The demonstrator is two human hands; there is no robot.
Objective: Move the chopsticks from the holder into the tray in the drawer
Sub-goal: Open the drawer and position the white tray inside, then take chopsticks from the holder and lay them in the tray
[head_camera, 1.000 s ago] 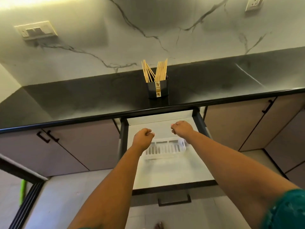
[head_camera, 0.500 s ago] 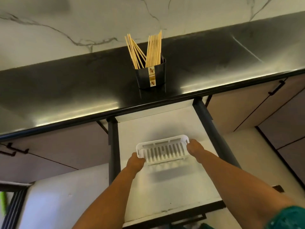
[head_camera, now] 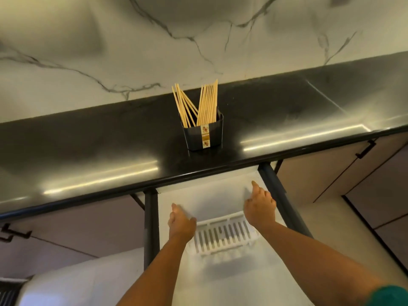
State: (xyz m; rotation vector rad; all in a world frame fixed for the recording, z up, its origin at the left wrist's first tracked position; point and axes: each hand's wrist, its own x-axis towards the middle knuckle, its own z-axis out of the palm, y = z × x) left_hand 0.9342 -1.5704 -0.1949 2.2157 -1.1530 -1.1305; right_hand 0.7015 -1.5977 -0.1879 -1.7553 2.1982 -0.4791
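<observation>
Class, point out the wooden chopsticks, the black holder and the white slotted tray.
Wooden chopsticks (head_camera: 206,104), head view: middle of the right bundle.
Black holder (head_camera: 194,138), head view: front wall.
White slotted tray (head_camera: 223,236), head view: slotted floor.

Both my hands off white tray (head_camera: 223,236) now; half second ago each gripped one end of it. My left hand (head_camera: 180,220) lifted above tray's left end, fingers straight, pointing toward counter. My right hand (head_camera: 260,206) raised past tray's right end, fingers extended, forefinger stretched toward back of drawer (head_camera: 220,195). One second ago both were fists above drawer. Tray lies flat on drawer floor, nearer me in view than before. Camera tilted up since.
</observation>
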